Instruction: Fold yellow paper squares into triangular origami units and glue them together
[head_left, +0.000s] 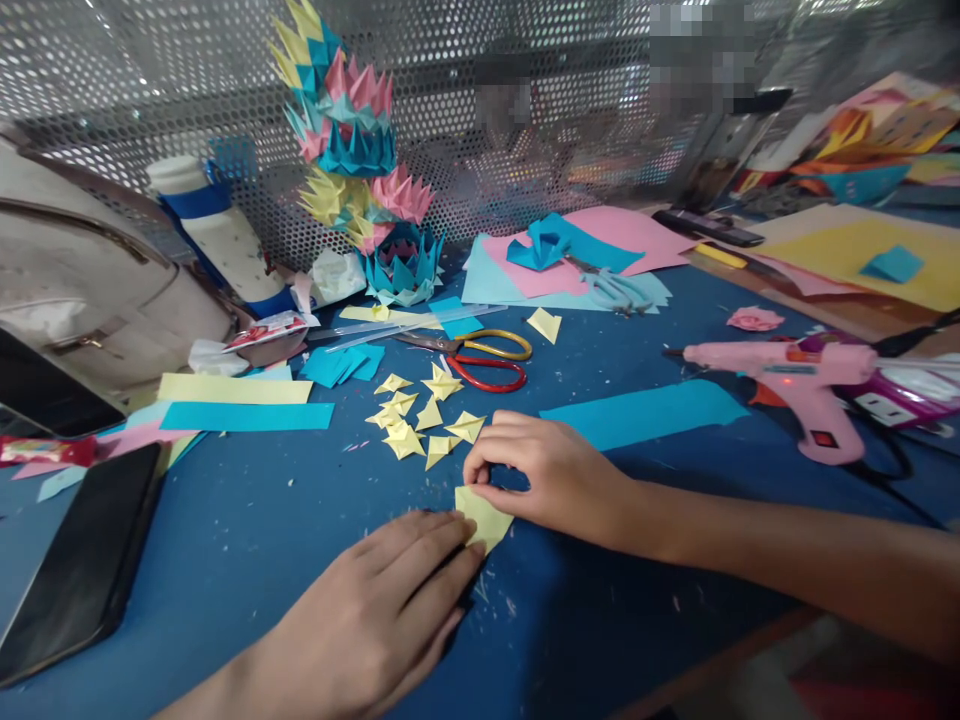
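Note:
A small piece of yellow paper (491, 522) lies on the blue table between my two hands. My left hand (397, 580) rests flat with its fingers stretched out, their tips pressing on the paper's left side. Thumb and fingers of my right hand (544, 470) are bent into a pinch at the paper's top edge. Just beyond them sit several folded yellow paper pieces (405, 440). Scissors (487, 355) with one yellow and one red handle lie behind those pieces.
On the right lies a pink glue gun (795, 375) with its cord, near a blue paper strip (652, 412). A black phone (82, 555) is at left. Behind stand a bottle (221, 235) and a folded-paper tower (352, 130) against a perforated metal panel. Pale blue scissors (615, 288) rest on coloured sheets.

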